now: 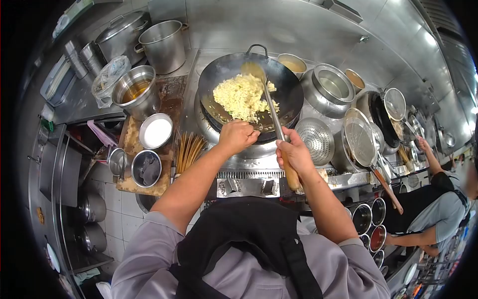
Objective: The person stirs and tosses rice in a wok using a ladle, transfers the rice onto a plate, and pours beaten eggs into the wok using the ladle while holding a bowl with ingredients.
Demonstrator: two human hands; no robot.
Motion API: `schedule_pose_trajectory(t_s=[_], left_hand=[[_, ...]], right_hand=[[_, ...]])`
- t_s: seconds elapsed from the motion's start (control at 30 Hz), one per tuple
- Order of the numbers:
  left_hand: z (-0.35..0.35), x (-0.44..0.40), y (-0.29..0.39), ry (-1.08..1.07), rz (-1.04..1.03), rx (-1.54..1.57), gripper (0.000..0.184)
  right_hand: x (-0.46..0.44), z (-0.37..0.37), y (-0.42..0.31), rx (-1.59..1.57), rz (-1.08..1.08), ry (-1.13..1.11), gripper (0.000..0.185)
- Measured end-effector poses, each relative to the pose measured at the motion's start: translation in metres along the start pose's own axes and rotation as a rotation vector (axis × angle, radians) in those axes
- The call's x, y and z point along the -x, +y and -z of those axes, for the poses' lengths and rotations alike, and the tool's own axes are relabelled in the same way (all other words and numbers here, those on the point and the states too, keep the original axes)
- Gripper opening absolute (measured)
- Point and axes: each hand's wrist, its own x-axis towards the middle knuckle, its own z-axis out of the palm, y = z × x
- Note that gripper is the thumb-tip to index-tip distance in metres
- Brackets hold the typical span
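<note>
Colander [314,141] sits beside the wok [289,87], near the right hand [295,155].

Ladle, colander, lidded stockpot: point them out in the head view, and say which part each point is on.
Ladle [290,174]: head view, wooden grip below the right hand [295,149].
Colander [314,141]: head view, perforated bowl.
Lidded stockpot [119,26]: head view, lid.

No legible text, label, brand, number or sign observed on any surface.
</note>
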Motion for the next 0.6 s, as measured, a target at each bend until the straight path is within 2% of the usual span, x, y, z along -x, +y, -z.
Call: schedule_pose_trajectory(t_s=[0.07,0.17,0.2,0.23,0.3,0.33,0.37,0.43,0.5,0.53,0.6], left_hand=[[0.0,0.001,0.0,0.008,0.005,0.008,0.035],[-0.002,0.0,-0.002,0.024,0.005,0.012,0.035],[-0.002,0.001,-0.003,0.024,0.001,0.008,0.035],[-0.001,0.0,-0.004,0.025,0.002,0.004,0.035],[-0.001,0.0,-0.002,0.01,0.0,-0.012,0.034],[-0.001,0.002,-0.001,0.009,-0.002,-0.009,0.034],[-0.001,0.001,-0.001,0.007,-0.003,0.008,0.034],[0.001,-0.001,-0.002,0.009,0.001,0.018,0.035],[0.0,0.0,-0.003,0.011,0.005,0.007,0.035],[0.001,-0.001,-0.004,0.014,0.006,0.005,0.035],[0.0,0.0,-0.003,0.016,-0.007,-0.002,0.035]], right_hand=[[0.018,-0.002,-0.014,0.03,0.1,-0.014,0.05],[0.054,0.006,-0.03,-0.1,0.096,-0.034,0.047],[0.059,0.009,-0.03,-0.293,0.019,-0.103,0.046],[0.047,0.012,-0.018,-0.293,0.019,-0.106,0.046],[0.004,0.025,0.023,-0.372,-0.271,-0.111,0.047],[-0.01,0.017,0.031,-0.147,-0.221,-0.077,0.047],[-0.021,0.007,0.041,0.171,-0.066,-0.005,0.048],[0.001,-0.014,0.015,0.329,0.029,0.047,0.047],[0.03,0.002,-0.01,0.032,-0.07,-0.033,0.047],[0.04,0.015,-0.008,-0.258,-0.098,-0.167,0.046],[0.021,0.022,0.001,-0.174,-0.165,-0.15,0.046]])
